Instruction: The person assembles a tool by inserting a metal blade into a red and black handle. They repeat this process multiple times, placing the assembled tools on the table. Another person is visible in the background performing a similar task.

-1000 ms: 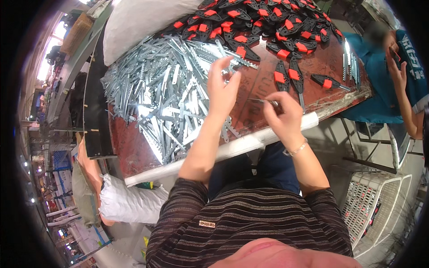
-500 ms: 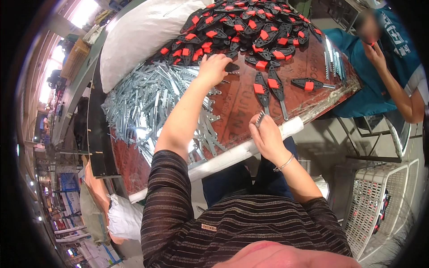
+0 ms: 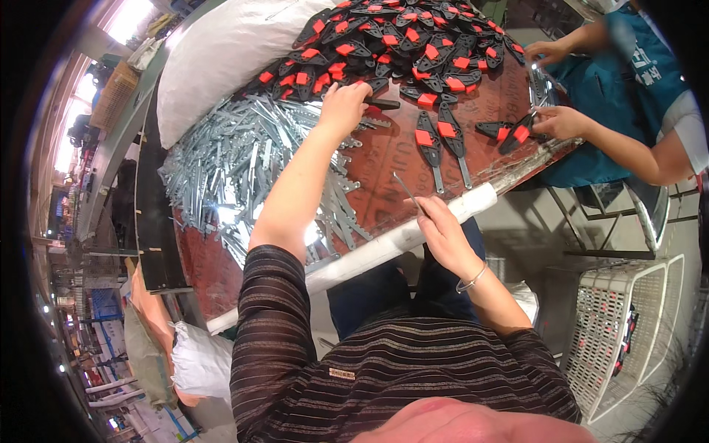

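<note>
Left hand [image 3: 343, 103] reaches to upper centre of the frame, fingers curled onto a black-and-red clamp body [image 3: 373, 94] at the edge of the big clamp pile [image 3: 413, 44]; we can't tell if it's fully gripped. Right hand [image 3: 443, 229], centre frame near the white table edge [image 3: 384, 247], pinches a thin metal strip [image 3: 408, 193] between fingertips. We judge the strip light, stiff, with sharp edges, slippery: best held near one end. The clamp body looks like hard plastic, light, best taken by the handle. Loose metal strips [image 3: 236, 162] are heaped at left.
</note>
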Action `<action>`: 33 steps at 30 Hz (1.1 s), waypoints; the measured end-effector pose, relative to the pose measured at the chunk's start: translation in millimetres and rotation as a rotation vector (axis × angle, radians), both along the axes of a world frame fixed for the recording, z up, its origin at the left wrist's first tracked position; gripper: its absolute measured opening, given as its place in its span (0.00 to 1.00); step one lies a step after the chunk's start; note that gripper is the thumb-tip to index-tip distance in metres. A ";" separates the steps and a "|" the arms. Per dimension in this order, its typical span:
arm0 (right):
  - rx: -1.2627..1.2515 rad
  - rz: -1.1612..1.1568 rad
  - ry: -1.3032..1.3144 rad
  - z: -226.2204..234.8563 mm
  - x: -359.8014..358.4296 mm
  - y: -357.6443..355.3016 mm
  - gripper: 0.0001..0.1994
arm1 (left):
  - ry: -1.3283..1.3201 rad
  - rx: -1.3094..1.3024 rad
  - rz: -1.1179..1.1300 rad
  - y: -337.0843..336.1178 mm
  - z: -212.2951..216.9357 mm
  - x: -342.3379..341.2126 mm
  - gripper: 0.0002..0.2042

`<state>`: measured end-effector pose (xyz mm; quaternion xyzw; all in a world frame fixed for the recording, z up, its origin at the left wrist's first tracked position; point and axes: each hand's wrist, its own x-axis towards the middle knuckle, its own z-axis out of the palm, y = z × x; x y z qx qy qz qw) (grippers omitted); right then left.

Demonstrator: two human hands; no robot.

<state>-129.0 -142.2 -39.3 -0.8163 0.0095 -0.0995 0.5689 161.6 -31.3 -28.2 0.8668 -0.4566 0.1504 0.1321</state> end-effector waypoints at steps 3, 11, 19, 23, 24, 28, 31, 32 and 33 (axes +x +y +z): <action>0.121 -0.008 0.020 -2.0 -8.2 -4.1 0.15 | 0.465 -0.486 -0.018 2.7 4.3 -3.6 0.14; 0.304 -0.045 0.105 18.9 -10.3 7.0 0.16 | 2.159 -1.582 -0.427 34.2 32.5 -110.5 0.20; 0.262 0.093 0.230 37.2 -17.9 16.5 0.13 | 2.145 -1.805 -0.600 40.1 33.2 -152.3 0.27; 0.475 0.093 0.163 28.0 -19.2 17.0 0.13 | 2.168 -1.871 -0.621 34.9 33.8 -160.7 0.26; 0.495 0.096 0.177 29.5 -19.4 16.9 0.13 | 2.182 -1.875 -0.663 35.1 32.0 -160.8 0.26; 0.498 0.108 0.204 34.5 -22.7 12.9 0.12 | 2.196 -1.921 -0.703 36.7 30.0 -160.3 0.25; 0.493 0.104 0.218 37.3 -24.4 10.6 0.12 | 2.169 -1.941 -0.677 35.9 27.6 -159.3 0.25; 0.500 0.101 0.226 38.5 -24.3 9.8 0.12 | 2.161 -1.950 -0.663 35.4 27.3 -160.2 0.25; 0.508 0.111 0.229 39.6 -23.5 10.2 0.12 | 2.157 -1.956 -0.649 34.6 27.3 -161.4 0.24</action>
